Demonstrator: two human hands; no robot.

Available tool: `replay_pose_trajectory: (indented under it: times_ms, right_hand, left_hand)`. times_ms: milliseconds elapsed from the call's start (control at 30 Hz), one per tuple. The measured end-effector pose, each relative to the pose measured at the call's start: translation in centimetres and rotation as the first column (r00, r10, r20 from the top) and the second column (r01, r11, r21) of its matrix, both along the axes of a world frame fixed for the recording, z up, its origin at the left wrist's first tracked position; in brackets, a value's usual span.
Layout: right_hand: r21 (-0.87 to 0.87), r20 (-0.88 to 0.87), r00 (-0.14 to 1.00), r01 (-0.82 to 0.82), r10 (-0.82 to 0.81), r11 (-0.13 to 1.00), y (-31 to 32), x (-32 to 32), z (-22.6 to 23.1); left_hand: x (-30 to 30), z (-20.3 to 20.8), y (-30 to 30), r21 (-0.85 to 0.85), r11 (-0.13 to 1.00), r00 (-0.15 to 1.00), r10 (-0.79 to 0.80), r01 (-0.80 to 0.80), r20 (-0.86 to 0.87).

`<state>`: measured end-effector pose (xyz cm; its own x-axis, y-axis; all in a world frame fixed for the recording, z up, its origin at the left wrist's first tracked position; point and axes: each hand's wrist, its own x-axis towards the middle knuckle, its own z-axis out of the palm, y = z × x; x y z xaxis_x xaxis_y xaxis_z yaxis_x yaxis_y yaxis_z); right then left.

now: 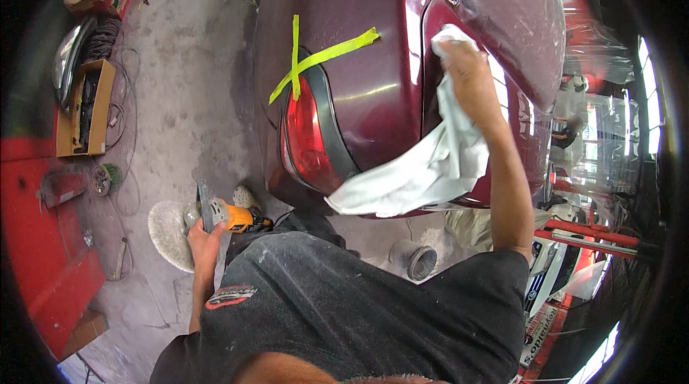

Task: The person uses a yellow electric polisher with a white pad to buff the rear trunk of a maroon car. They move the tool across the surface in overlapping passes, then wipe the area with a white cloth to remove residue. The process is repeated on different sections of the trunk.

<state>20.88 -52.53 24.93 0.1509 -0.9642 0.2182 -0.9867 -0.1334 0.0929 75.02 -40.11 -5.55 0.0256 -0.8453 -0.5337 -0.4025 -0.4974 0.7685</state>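
Observation:
A dark red car (pixel 359 47) fills the upper middle of the head view. My right hand (pixel 470 82) is closed on a white cloth (pixel 416 172), pressing its bunched end against the glossy panel beside a seam; the rest hangs down toward me. Down at the left, my left hand (pixel 206 240) grips a yellow and grey power polisher (pixel 237 217) with a round, fluffy pad (pixel 169 235) facing left. Crossed strips of bright yellow tape (pixel 319 59) lie on the bodywork above a red tail light (pixel 306 129).
Along the left stand a cardboard box (pixel 85 111) of dark parts, a red cabinet (pixel 50 240) and loose cables. A round bucket-like container (pixel 414 260) sits on the grey floor (pixel 190 47) by the car. A red bar (pixel 592 235) juts in at the right.

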Motion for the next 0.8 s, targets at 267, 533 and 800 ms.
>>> replay_pose_trajectory:
  times_ms: [267,533,800]
  right_hand:
    - [-0.057,-0.172,0.983,0.051,-0.06,0.997,-8.3,-1.4,0.8]
    - [-0.05,-0.136,0.987,0.075,-0.081,0.996,-8.0,0.6,0.8]
    - [-0.056,-0.214,0.97,0.104,-0.114,0.993,-5.8,4.0,-1.4]
  left_hand:
    - [-0.5,0.2,-0.2,-0.021,0.999,0.999,-0.04,0.04,-0.012]
    - [-0.8,0.9,0.0,-0.022,0.998,0.998,-0.057,0.057,0.04]
    - [-0.8,1.7,-0.1,-0.034,0.995,0.995,-0.094,0.095,0.015]
